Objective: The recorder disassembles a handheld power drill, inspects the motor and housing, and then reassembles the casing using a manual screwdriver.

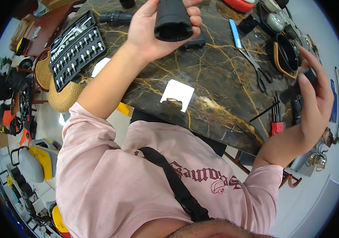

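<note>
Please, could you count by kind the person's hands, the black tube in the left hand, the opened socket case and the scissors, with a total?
Hands: 2 (left hand, right hand)
Black tube: 1
Opened socket case: 1
Scissors: 1
Total: 5

Grips observed at marbled bench [225, 75].
Left of the scissors [253, 62], left hand [147, 35] grips hollow black tube [172, 18]; right of them, right hand [315, 101] grips black cylindrical object [290, 93].

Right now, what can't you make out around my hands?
All in the head view:
- Black tube: far end cut off by the upper edge; inside too dark.
- Ribbed cylinder: right end hidden by the left hand.
- Black box: mostly behind that hand and the tube.
- Black handle: partly covered by the right hand.
</note>
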